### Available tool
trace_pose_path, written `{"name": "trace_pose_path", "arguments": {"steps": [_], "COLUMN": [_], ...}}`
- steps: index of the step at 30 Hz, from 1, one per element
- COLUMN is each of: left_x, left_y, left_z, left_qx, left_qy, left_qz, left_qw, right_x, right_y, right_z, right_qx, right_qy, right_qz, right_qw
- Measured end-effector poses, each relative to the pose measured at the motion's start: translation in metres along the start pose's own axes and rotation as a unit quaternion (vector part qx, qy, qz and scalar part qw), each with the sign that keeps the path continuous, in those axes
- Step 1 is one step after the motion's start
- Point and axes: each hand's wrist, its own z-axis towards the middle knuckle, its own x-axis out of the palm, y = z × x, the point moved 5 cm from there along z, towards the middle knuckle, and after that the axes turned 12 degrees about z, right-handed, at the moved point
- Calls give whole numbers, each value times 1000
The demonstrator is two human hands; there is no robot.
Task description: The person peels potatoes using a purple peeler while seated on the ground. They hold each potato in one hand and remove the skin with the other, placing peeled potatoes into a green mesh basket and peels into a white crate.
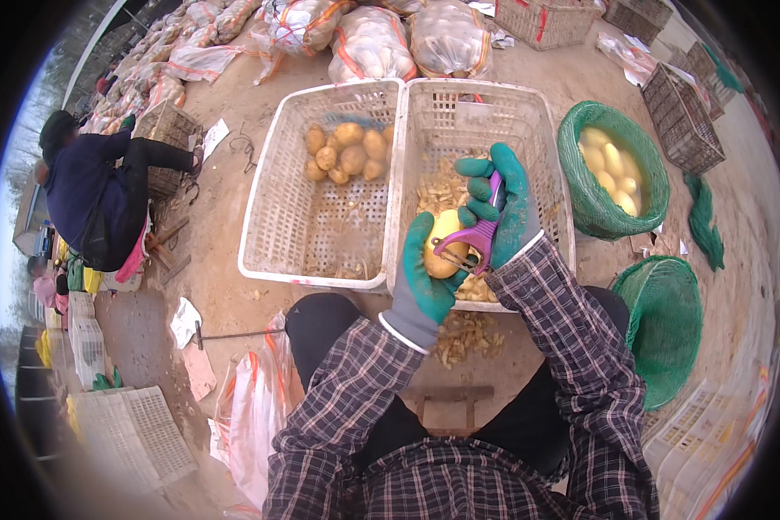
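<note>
A partly peeled potato [443, 250] sits in my left hand [422, 286], which wears a green and grey work glove. In the same kind of glove, my right hand [504, 201] grips a purple Y-shaped peeler [480, 235]. The peeler's metal blade lies at the lower right side of the potato. Both hands are above a white plastic crate [562, 244] holding potato peelings [437, 188]. Unpeeled potatoes [352, 156] lie at the far end of the adjoining white crate [250, 224].
To the right, a green mesh-lined tub [569, 166] holds peeled potatoes [611, 166] in liquid. Nearer stands another green mesh-lined container [666, 331]. Full mesh sacks [370, 45] line the far side. A person [94, 188] sits at the left. Fallen peelings [468, 338] lie between my legs.
</note>
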Motion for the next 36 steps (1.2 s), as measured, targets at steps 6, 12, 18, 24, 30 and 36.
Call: {"name": "trace_pose_path", "arguments": {"steps": [6,12,18,24,30,36], "left_x": [-7,13,-14,-12,-5,13], "left_y": [-7,-8,-7,-2,-8,-7], "left_z": [-13,-21,-3,-6,-13,-22], "left_qx": [27,-12,42,31,45,-30], "left_qy": [47,165,65,15,55,189], "left_qz": [115,106,103,95,149,146], "left_qw": [992,981,992,995,986,971], "right_x": [-16,-48,-4,-7,-17,-63], "right_y": [8,79,21,-3,4,56], "right_z": [21,47,3,2,14,56], "right_qx": [28,-184,-28,18,13,-109], "right_qy": [45,-45,61,42,25,-14], "right_qz": [77,28,10,-6,39,63], "right_qw": [996,982,998,999,999,992]}}
